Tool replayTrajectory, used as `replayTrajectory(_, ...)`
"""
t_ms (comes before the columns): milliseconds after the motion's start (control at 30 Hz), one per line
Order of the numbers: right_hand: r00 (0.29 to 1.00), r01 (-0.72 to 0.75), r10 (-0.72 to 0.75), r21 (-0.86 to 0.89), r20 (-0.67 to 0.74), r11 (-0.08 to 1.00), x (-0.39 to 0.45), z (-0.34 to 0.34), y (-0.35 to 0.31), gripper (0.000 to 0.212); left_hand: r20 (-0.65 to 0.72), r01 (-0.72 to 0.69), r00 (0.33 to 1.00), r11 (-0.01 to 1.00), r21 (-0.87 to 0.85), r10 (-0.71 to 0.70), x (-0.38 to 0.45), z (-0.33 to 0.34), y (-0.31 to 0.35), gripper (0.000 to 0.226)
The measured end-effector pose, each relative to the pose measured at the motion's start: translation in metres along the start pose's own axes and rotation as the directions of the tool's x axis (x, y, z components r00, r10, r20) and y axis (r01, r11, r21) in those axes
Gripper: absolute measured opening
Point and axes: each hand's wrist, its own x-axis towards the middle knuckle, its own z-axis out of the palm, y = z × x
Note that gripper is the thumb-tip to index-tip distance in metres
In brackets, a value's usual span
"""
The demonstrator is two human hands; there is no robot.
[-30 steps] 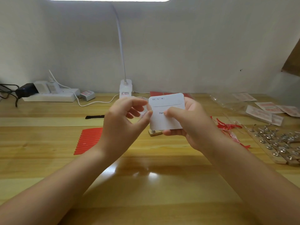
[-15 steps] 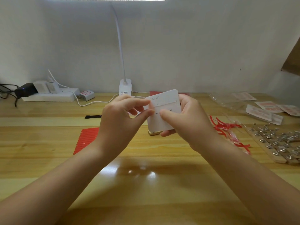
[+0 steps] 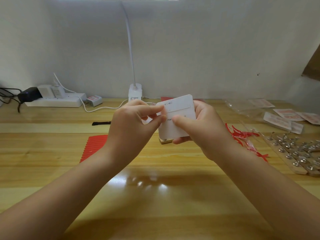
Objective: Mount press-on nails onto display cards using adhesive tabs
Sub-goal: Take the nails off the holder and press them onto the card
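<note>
The person is holding a white display card (image 3: 178, 116) up above the wooden table (image 3: 155, 196), tilted a little, its printed face toward them. The right hand (image 3: 204, 129) is gripping it, thumb curled across the front over the printed word and the other fingers wrapped behind its right edge and under its bottom. The left hand (image 3: 133, 125) is pinching at the card's left edge, forefinger and thumb closed together there; whether something small sits between them I cannot tell. A red sheet (image 3: 94, 147) is lying left of the hands, red strips (image 3: 242, 135) right, and wooden boards with metal studs (image 3: 297, 153) far right.
</note>
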Motion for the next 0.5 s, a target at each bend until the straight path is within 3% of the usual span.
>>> replayTrajectory(233,0.995,-0.087,0.093,0.172,-0.029,0.981,0.0038,-0.0027,0.0018,0.023,-0.041,-0.018,0.999,0.999,-0.029,0.017,-0.0024,0.0025,-0.0012,0.031)
replayTrajectory(500,0.995,-0.088,0.093,0.178,-0.022,0.980,0.0029,-0.0032,0.0007,0.023,-0.043,-0.044,0.998,0.999,0.002,0.044,-0.0019,0.0020,-0.0012,0.026)
